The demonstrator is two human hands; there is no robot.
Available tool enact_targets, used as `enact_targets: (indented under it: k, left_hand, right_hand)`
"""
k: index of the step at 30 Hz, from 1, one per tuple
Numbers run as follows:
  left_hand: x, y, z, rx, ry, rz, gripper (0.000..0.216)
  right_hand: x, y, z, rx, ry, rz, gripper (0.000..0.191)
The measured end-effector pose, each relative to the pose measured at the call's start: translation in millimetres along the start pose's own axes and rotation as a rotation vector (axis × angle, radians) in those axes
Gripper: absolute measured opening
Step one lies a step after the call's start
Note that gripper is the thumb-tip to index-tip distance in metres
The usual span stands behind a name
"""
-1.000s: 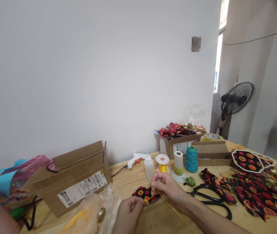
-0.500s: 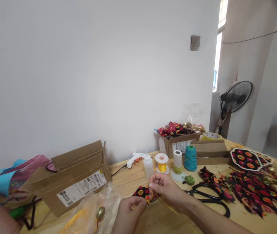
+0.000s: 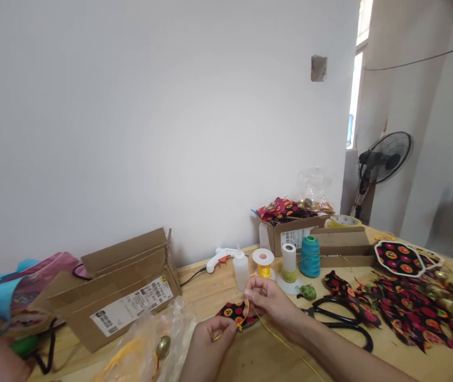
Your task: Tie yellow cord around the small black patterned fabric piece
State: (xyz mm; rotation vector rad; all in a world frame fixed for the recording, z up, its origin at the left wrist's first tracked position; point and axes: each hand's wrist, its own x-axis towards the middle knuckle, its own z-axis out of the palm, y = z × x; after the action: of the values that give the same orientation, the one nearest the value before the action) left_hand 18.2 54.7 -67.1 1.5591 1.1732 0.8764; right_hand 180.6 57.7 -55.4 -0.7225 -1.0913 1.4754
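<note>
Fingers (image 3: pixel 230 326) of your left hand (image 3: pixel 208 342) are pinched close on the yellow cord (image 3: pixel 277 336) right at the edge of the patterned black fabric piece (image 3: pixel 229 309); whether they nip the cloth too is hidden. And here's your right hand (image 3: pixel 268 300), thumb and index finger together on a higher stretch of that cord, the loose tail slanting away beneath your wrist towards the bottom of the view. The fabric piece sits just beyond your left fingertips, partly behind both hands; whether it rests on the tabletop (image 3: pixel 204 289) you can't tell from here. This looks like the working of cord at the fabric's edge, perhaps a knot or loop. The move now calls for a steady left pinch while the right guides the strand, its slack clear of the work. On pose: your left hand is low, back upward, forearm rising from below; your right is a little higher, its forearm slanting in from the lower right, past the black-handled scissors (image 3: pixel 341 318).
</note>
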Motion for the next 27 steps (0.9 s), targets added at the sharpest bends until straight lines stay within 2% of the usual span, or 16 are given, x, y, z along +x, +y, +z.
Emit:
enact_targets:
  k: [7,14,17,20,23,27]
  left_hand:
    - [-2.5,2.7,3.0,-0.004,-0.082,0.021,0.033]
    - [-4.4,1.5,4.7,0.132,-0.141,0.088,0.029]
    - [-4.0,-1.2,9.5,0.214,-0.176,0.099,0.032]
    - [-2.8,-4.9,13.2,0.272,-0.124,0.115,0.033]
    - [-0.8,-6.6,11.2,0.218,-0.035,0.111,0.03]
    - [1.1,-4.1,4.0,0.111,0.005,0.074,0.027]
  right_hand:
    - [0.7,4.9,1.6,-0.075,-0.018,-0.006,0.034]
    - [6.4,8.3,-2.5,-0.135,0.137,-0.024,0.04]
    - [5.9,12.0,-3.1,-0.208,0.154,-0.046,0.032]
    - [1.1,11.4,-2.0,-0.48,0.166,-0.149,0.015]
    - [-6.2,4.5,0.0,-0.792,0.085,-0.316,0.016]
    - [-10.5,-1.7,0.8,-1.098,-0.186,-0.47,0.02]
